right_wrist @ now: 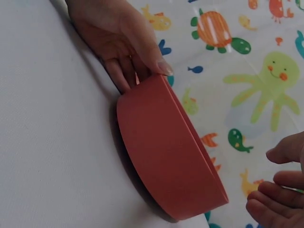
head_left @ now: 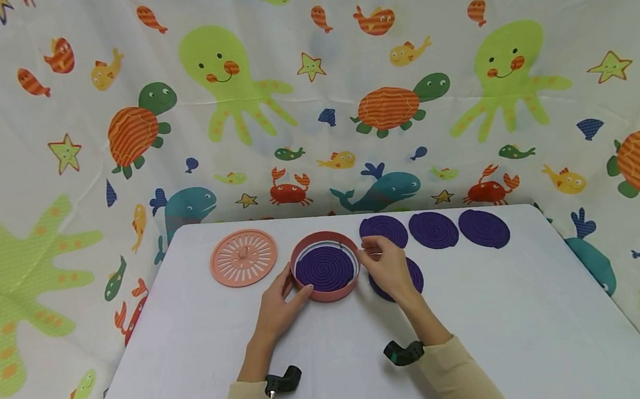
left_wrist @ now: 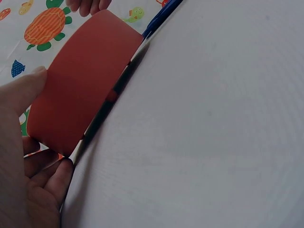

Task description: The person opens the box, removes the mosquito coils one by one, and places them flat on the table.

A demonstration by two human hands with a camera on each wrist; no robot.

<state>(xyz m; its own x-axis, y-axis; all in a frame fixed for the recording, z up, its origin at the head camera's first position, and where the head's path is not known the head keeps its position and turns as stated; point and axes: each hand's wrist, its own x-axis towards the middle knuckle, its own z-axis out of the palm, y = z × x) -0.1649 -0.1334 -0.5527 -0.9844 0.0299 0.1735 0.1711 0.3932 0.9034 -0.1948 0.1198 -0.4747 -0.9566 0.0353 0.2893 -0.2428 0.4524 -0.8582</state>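
A round pink-red mosquito coil tin [head_left: 330, 296] sits in the middle of the table in the head view, with a purple mosquito coil [head_left: 324, 269] lying inside it. My left hand [head_left: 275, 308] grips the tin's left side, thumb by the near rim. In the left wrist view the tin's outer wall [left_wrist: 85, 78] shows between the thumb and curled fingers. By the right rim is my right hand [head_left: 387, 269], its fingers loosely bent. The right wrist view shows a gap between this hand [right_wrist: 282, 185] and the tin, and nothing held. Another purple coil [head_left: 414, 277] lies partly hidden beneath it.
To the tin's left rests a pink slotted lid [head_left: 243, 257]. Three more purple coils [head_left: 434, 230] lie in a row along the back right of the white table [head_left: 543, 319]. Behind the table hangs a curtain [head_left: 309, 96] printed with sea animals.
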